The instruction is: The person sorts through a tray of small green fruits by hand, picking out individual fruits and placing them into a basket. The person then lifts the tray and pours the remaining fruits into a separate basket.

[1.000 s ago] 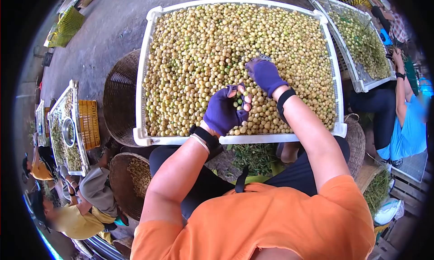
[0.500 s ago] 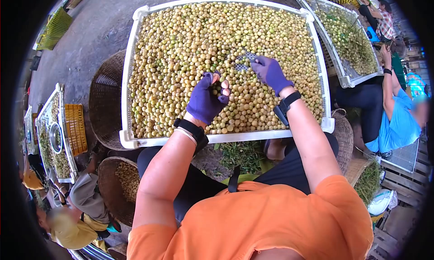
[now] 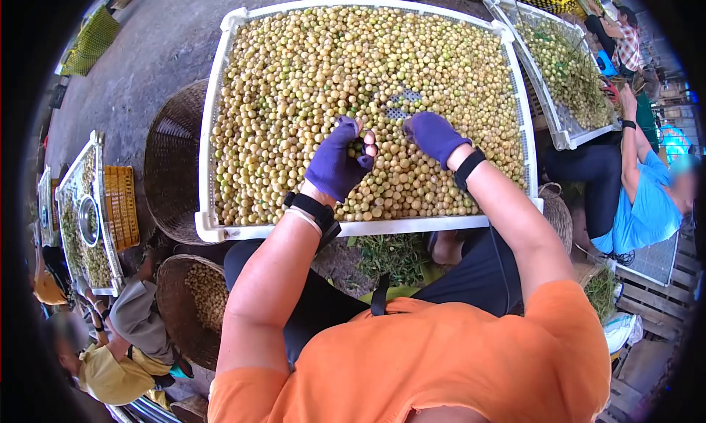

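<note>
Small round yellow-brown fruits [image 3: 294, 92] are heaped across a white plastic tray [image 3: 209, 147] in front of me. My left hand [image 3: 340, 158], in a purple glove with bare fingertips, is over the middle of the heap. Its fingers are curled in toward the thumb; whatever lies inside them is hidden. To its right, my right hand [image 3: 439, 138], also in a purple glove, is closed with its knuckles up and its fingertips pointing toward the left hand. What it holds, if anything, cannot be seen. Just above it, a patch of perforated tray floor [image 3: 403, 103] shows between the fruits.
Left of the tray stand a dark woven basket [image 3: 173, 158] and another basket [image 3: 168, 298] with fruits inside. A second tray [image 3: 562, 133] of fruits and stems is at the upper right, near a person in blue [image 3: 647, 202]. Another person [image 3: 118, 375] sits lower left.
My right hand has moved down and slightly left from the bare patch, turning its knuckles upward. My left hand has stayed nearly in place, fingers still curled.
</note>
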Demonstrator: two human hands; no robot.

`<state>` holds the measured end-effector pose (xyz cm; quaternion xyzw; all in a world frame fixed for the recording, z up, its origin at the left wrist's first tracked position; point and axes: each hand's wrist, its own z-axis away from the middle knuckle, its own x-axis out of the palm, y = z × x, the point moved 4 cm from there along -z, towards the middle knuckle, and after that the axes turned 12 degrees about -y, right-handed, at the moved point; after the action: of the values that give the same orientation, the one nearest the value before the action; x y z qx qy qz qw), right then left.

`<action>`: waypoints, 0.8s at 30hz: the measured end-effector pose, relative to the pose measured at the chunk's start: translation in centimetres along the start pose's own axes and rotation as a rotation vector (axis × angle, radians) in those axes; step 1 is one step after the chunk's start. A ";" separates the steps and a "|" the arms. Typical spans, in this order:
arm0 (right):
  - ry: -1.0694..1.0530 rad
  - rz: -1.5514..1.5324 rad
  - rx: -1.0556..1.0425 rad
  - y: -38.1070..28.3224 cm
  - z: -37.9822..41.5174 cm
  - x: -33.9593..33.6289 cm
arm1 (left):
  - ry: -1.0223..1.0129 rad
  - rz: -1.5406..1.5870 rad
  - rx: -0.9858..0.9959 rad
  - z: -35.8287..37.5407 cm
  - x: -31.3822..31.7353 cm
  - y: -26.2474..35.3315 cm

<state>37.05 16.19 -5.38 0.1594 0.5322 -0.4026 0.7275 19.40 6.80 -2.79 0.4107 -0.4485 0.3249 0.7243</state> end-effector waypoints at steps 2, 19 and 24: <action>0.004 -0.235 0.066 0.8 0.2 -1.1 | -0.021 -0.043 -0.008 -0.2 -0.3 -0.1; 0.221 -0.075 -0.016 0.9 -5.2 -1.6 | -0.123 0.308 0.055 0.2 -0.8 -0.4; 0.228 -0.083 0.015 0.9 -5.2 -0.8 | -0.080 0.319 0.073 -0.2 -1.1 -0.6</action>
<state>34.24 20.50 -6.80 0.1874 0.6145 -0.4155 0.6439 19.49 6.56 -4.05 0.3731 -0.5243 0.4350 0.6298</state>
